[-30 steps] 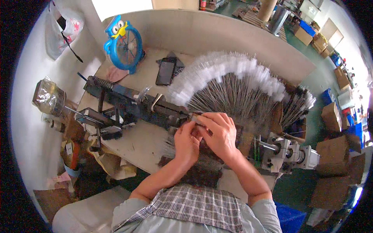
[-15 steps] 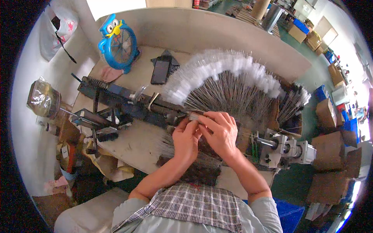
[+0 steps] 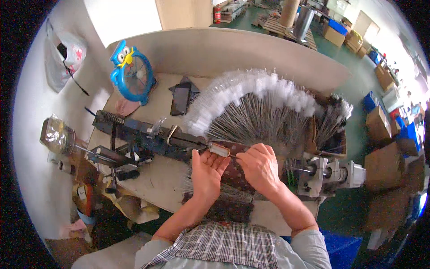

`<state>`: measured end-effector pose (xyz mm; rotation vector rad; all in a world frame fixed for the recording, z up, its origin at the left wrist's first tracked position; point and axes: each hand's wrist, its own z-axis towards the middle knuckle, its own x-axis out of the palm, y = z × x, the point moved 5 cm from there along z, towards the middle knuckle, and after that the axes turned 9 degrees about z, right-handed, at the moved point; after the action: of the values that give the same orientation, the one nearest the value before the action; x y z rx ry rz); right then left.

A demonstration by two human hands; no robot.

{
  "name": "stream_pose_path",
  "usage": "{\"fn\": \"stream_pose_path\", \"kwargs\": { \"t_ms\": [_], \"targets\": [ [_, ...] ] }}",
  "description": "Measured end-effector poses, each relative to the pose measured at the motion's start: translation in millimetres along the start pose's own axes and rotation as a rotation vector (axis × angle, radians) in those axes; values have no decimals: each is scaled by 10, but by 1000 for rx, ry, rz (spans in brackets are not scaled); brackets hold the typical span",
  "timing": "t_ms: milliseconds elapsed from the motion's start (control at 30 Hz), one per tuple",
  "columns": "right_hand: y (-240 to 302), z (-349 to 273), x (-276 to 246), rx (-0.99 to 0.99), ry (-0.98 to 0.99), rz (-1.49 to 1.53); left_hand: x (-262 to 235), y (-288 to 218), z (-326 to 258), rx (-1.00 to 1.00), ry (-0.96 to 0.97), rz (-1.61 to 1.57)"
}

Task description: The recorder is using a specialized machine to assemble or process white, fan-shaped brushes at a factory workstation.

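Note:
A small brush with a pale, block-shaped bristle head (image 3: 219, 149) lies in line with the end of a long dark metal fixture (image 3: 148, 132). My left hand (image 3: 207, 175) is palm up just below that head, thumb and fingers spread; whether the fingertips touch it I cannot tell. My right hand (image 3: 260, 167) is closed in a pinch at the head's right end, where the thin wire stem shows. Behind both hands, a wide fan of wire-stemmed brushes (image 3: 264, 105) with white heads is spread over the table.
To the right stands a silver motor unit (image 3: 336, 172) with a shaft. A carton of more brushes (image 3: 331, 121) is behind it. A blue cartoon-bird fan (image 3: 134, 76) and a dark phone (image 3: 180, 101) sit at the back left. A low partition (image 3: 188, 49) borders the table.
My hands have moved apart from their joint grip. The left has opened palm up under the bristle head, and the right has shifted to its right end. The whole view has tilted slightly.

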<state>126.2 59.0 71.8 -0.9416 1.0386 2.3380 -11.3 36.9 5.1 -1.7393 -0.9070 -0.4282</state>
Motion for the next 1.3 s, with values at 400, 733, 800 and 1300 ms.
{"fn": "stream_pose_path", "kwargs": {
  "t_ms": [400,733,800,1300],
  "targets": [
    [-114,-334,-281,118,26,248,-654,-105,-223,50,63,464],
    [-534,-1249,389,383,529,61,-3274,-1824,-550,474,-837,349],
    [-544,-1197,412,350,645,50,-3462,-2120,-627,488,-947,321],
    [-517,-1057,43,388,417,41,-1348,-297,-194,137,-232,245]
  ]
}}
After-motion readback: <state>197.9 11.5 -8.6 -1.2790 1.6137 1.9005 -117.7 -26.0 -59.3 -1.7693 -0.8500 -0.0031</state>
